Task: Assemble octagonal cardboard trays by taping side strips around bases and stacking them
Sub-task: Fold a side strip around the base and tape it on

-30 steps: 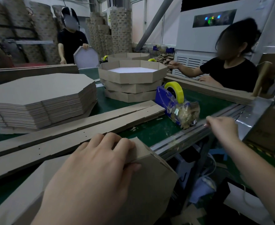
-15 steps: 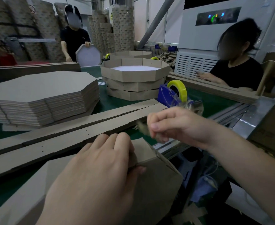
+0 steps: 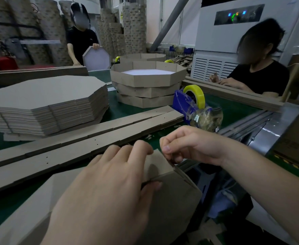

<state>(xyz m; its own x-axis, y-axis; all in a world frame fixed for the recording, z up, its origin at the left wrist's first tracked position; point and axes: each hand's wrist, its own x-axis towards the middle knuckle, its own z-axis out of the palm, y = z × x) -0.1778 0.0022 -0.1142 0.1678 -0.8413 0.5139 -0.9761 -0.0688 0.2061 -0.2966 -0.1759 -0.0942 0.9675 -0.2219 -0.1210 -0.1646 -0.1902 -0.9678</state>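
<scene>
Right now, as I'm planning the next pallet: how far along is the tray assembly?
Done: three finished trays stand stacked. In hand: the left hand holds a side strip folded round a base while the right hand pinches its corner seam. Left: a tall stack of bare bases and loose strips.

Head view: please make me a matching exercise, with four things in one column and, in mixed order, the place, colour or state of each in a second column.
1 tape roll
2 flat bases
3 finished trays
4 left hand

A grips the wall of the unfinished tray
B yellow, on the blue dispenser
C stacked three high, top one white inside
D piled at the left of the green table

Pairs: 1-B, 2-D, 3-C, 4-A
</scene>
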